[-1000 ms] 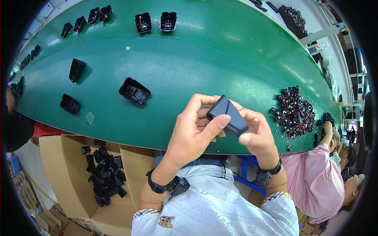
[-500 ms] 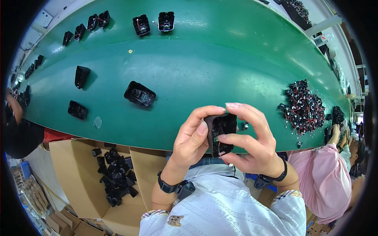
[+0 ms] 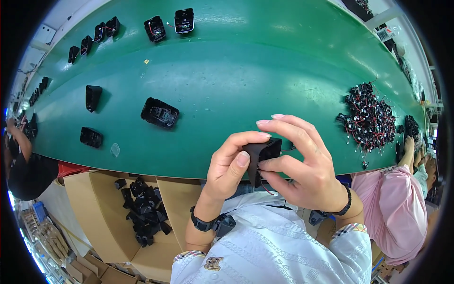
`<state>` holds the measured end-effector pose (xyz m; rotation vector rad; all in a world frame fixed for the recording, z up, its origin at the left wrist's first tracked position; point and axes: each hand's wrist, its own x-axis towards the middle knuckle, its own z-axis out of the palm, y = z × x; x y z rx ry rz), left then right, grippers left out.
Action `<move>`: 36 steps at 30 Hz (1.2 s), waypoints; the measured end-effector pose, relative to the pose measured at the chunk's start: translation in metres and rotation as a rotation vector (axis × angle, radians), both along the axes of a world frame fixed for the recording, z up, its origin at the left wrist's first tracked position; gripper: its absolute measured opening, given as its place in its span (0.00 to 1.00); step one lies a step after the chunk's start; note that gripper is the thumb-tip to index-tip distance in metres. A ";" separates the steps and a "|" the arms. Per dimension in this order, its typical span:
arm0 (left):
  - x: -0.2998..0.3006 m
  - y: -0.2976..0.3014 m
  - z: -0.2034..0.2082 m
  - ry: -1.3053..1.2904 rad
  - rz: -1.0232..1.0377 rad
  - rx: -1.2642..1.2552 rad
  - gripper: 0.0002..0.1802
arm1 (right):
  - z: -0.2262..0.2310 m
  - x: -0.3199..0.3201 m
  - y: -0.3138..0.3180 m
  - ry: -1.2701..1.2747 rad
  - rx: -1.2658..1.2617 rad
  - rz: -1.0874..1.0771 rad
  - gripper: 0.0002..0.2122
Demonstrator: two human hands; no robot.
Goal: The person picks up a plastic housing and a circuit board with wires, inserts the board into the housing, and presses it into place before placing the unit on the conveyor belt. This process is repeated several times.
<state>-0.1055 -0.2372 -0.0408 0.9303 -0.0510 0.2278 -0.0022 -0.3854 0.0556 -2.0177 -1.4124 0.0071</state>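
Note:
Above the table's near edge, my left hand (image 3: 226, 171) grips a black plastic housing (image 3: 253, 158) between thumb and fingers, its hollow side turned to the right. The index finger and thumb of my right hand (image 3: 312, 177) are bent together at the housing's open side; what they pinch is hidden. Its other fingers arch over the top. A thin red wire (image 3: 268, 190) hangs below the housing by the right thumb. Farther left on the table lies another open black housing (image 3: 160, 113), hollow side up.
On the green table (image 3: 222, 61), a heap of small black parts with red wires (image 3: 371, 116) lies right; several black housings (image 3: 183, 21) stand far and left. Below left, a cardboard box (image 3: 99, 217) holds black pieces. A person in pink (image 3: 390, 208) sits right, another person (image 3: 33, 173) left.
The housing has turned, so less of its inside shows and more of its outer wall. My right thumb and index finger have drawn closer to its edge. The view has shifted slightly.

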 end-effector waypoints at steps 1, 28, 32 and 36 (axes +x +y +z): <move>0.000 0.001 -0.002 -0.006 0.012 0.028 0.23 | 0.000 -0.002 0.000 0.003 0.002 -0.001 0.13; -0.001 0.000 0.002 0.095 0.168 0.189 0.21 | -0.055 -0.029 -0.004 0.244 0.442 -0.178 0.07; 0.001 0.004 0.006 0.163 0.163 0.051 0.21 | -0.057 -0.030 0.000 0.239 0.384 -0.109 0.07; 0.003 0.005 0.005 0.190 0.223 0.015 0.21 | -0.048 -0.021 0.001 0.263 0.317 -0.004 0.12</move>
